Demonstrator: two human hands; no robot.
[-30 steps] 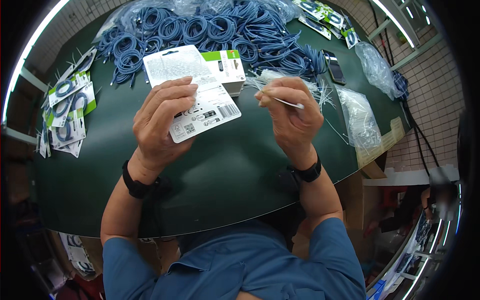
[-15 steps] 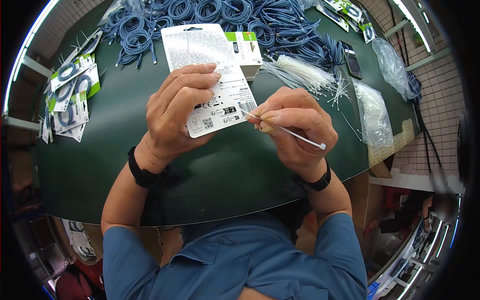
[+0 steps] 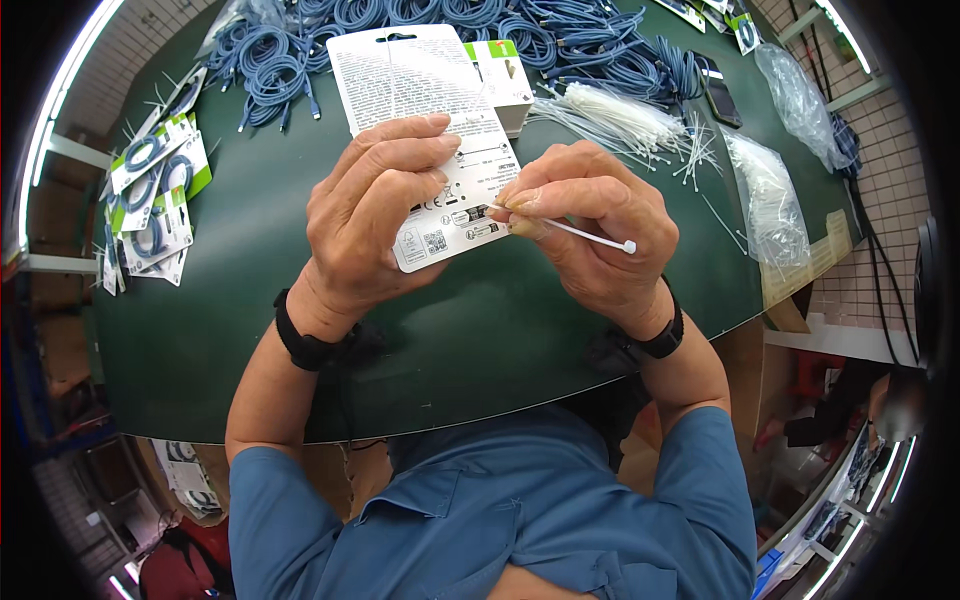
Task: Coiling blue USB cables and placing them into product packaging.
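Note:
My left hand [image 3: 375,215] grips a white printed backing card [image 3: 440,90], its text side facing up toward me and its hanging slot at the far end. The fingers lie over the card's left edge; what is on its underside is hidden. In my right hand [image 3: 600,225] a white cable tie [image 3: 590,235] is pinched between thumb and fingers. Its square head points away to the right, and its thin tip touches or nearly touches the card's lower right part. Just behind the card stands a stack of green-and-white cards [image 3: 505,90].
Coiled blue cables [image 3: 420,15] heap along the far side. Loose white cable ties [image 3: 620,120] lie right of centre, near a phone [image 3: 718,90] and a clear bag of ties [image 3: 768,205]. Carded cables [image 3: 155,200] pile at the left. A crumpled plastic bag [image 3: 800,105] sits far right.
The view has shifted slightly. The cable tie's tip has moved from the card's right edge inward over its lower printed part, as my right hand came closer to the card.

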